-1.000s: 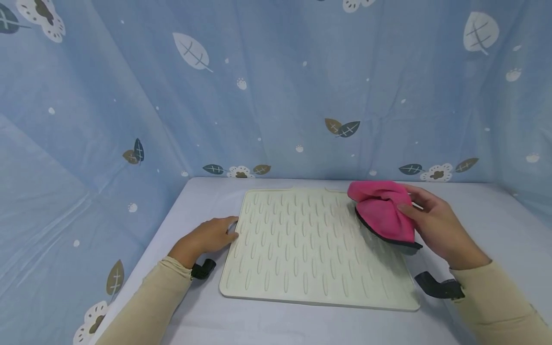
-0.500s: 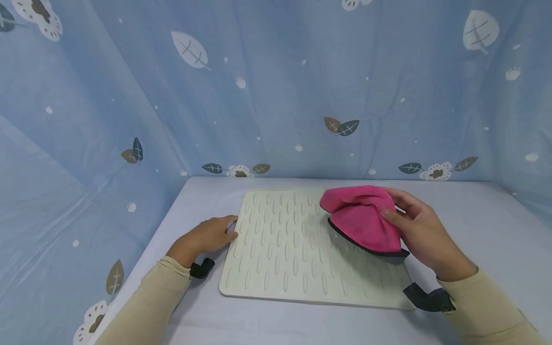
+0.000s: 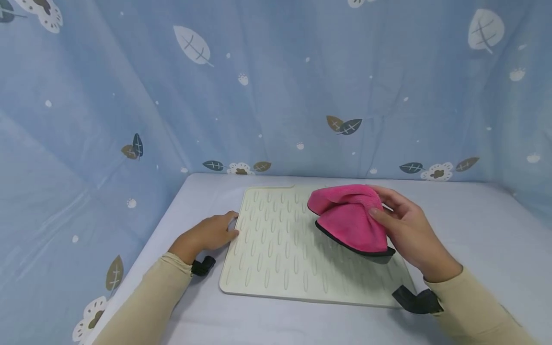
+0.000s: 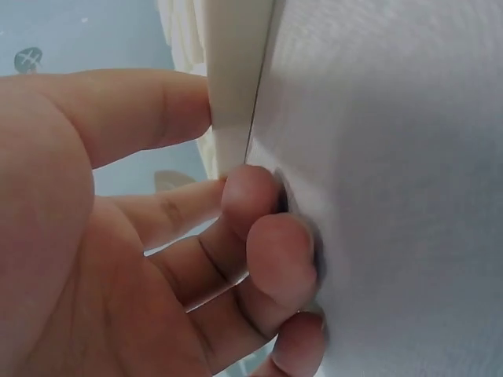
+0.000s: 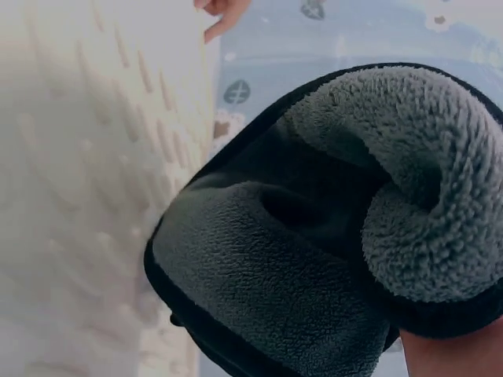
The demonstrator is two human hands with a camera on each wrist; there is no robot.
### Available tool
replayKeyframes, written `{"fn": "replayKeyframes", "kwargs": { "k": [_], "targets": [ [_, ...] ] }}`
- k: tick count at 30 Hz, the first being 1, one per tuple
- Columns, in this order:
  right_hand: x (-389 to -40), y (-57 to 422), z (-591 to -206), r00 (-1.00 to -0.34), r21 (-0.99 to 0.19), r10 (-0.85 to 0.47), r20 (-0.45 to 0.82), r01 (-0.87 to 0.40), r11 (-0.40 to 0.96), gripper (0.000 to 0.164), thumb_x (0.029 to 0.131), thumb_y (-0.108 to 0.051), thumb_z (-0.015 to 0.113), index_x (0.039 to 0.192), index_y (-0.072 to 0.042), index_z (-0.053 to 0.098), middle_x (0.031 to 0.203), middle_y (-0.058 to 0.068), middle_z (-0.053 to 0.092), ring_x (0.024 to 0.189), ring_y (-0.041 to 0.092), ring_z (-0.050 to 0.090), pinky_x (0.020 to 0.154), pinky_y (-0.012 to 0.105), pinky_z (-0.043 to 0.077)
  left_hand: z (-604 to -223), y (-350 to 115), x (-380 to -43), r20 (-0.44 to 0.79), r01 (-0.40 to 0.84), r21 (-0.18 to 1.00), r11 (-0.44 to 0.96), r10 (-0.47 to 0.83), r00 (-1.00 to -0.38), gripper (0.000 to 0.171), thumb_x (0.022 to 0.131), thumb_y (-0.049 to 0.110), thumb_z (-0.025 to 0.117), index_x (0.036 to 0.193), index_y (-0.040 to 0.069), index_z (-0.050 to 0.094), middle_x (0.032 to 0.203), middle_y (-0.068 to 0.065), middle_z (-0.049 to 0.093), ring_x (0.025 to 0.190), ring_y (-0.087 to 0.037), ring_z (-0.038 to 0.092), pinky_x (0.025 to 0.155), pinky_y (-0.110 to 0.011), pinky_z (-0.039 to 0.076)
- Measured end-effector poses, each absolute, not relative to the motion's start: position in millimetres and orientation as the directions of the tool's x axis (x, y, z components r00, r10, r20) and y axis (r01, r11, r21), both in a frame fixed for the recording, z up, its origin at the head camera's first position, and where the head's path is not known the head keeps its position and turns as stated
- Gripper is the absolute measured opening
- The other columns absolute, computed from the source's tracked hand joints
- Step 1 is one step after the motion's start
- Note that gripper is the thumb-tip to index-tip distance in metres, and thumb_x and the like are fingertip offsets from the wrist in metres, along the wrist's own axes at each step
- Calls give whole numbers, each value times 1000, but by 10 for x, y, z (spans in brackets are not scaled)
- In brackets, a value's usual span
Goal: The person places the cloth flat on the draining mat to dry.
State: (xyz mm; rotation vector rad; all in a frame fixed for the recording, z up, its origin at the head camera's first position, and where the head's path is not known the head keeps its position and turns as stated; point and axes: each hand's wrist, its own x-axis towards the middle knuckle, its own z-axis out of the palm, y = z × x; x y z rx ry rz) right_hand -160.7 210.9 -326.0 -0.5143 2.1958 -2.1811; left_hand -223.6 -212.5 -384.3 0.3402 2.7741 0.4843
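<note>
A cream rubbery mat [image 3: 267, 244] with rows of raised oval ridges lies flat on the white-covered table. My right hand [image 3: 407, 235] pinches a folded towel [image 3: 351, 223], pink with black trim, over the mat's right half. In the right wrist view the grey fleecy underside of the towel [image 5: 275, 267] fills much of the picture and hides most of the fingers. At the mat's left edge rests my left hand [image 3: 207, 235]. Its thumb and forefinger touch the mat's side, while the other fingers [image 4: 279, 259] bend loosely against the tablecloth.
Blue curtains [image 3: 276, 86] printed with leaves and flowers hang behind the table and along its left side. White cloth [image 3: 487, 230] covers the tabletop around the mat. A black strap piece [image 3: 417, 301] juts from the right wrist, another [image 3: 203, 266] from the left.
My right hand has carried the towel leftward over the mat, from its upper right edge closer to the middle. The left hand and the mat stay in place.
</note>
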Motion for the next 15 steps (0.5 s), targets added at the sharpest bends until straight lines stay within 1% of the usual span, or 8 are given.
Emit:
{"fn": "replayKeyframes", "kwargs": {
  "k": [2, 4, 7, 10, 12, 15],
  "targets": [
    [-1643, 2045, -3224, -953, -977, -219, 210, -215, -2, 51, 100, -10, 59, 148, -7, 42, 135, 0, 53, 108, 7, 65, 84, 22, 57, -3841, -2128, -2232, -250, 182, 351, 918, 279, -927, 59, 101, 28, 57, 151, 6, 37, 142, -22, 56, 108, -25, 62, 94, -46, 48],
    [-1688, 1977, -3191, -957, -979, -210, 199, -205, 7, 52, 100, -13, 60, 148, -7, 42, 133, 0, 53, 107, 7, 65, 84, 22, 57, -3841, -2131, -2229, -253, 177, 352, 919, 275, -927, 59, 101, 27, 56, 151, 5, 36, 142, -23, 56, 104, -24, 62, 92, -46, 48],
    [-1743, 1855, -3192, -958, -978, -200, 206, -208, -12, 52, 99, -13, 61, 147, -6, 43, 129, 2, 55, 105, 7, 66, 82, 22, 58, -3845, -2141, -2226, -254, 181, 350, 919, 279, -926, 58, 101, 28, 55, 151, 6, 35, 143, -23, 55, 113, -27, 62, 97, -48, 48],
    [-1769, 1722, -3264, -957, -976, -193, 218, -215, -36, 49, 99, -11, 62, 145, -6, 46, 122, 3, 56, 102, 7, 67, 79, 22, 58, -3838, -2137, -2229, -254, 191, 344, 919, 287, -924, 58, 102, 29, 54, 151, 5, 34, 145, -23, 53, 125, -32, 58, 103, -51, 46],
    [-1776, 1626, -3323, -961, -977, -177, 211, -213, -12, 47, 98, -11, 63, 143, -6, 48, 118, 3, 57, 99, 6, 67, 77, 22, 58, -3831, -2130, -2233, -256, 196, 339, 920, 290, -922, 58, 102, 29, 54, 151, 5, 33, 145, -23, 53, 128, -34, 57, 105, -52, 45],
    [-1799, 1506, -3402, -971, -978, -155, 181, -195, 77, 47, 98, -14, 65, 142, -7, 50, 114, 4, 57, 97, 6, 67, 77, 22, 58, -3825, -2120, -2239, -257, 195, 334, 922, 288, -922, 59, 102, 29, 54, 152, 5, 33, 145, -24, 52, 131, -38, 55, 106, -54, 43]
  ]
}}
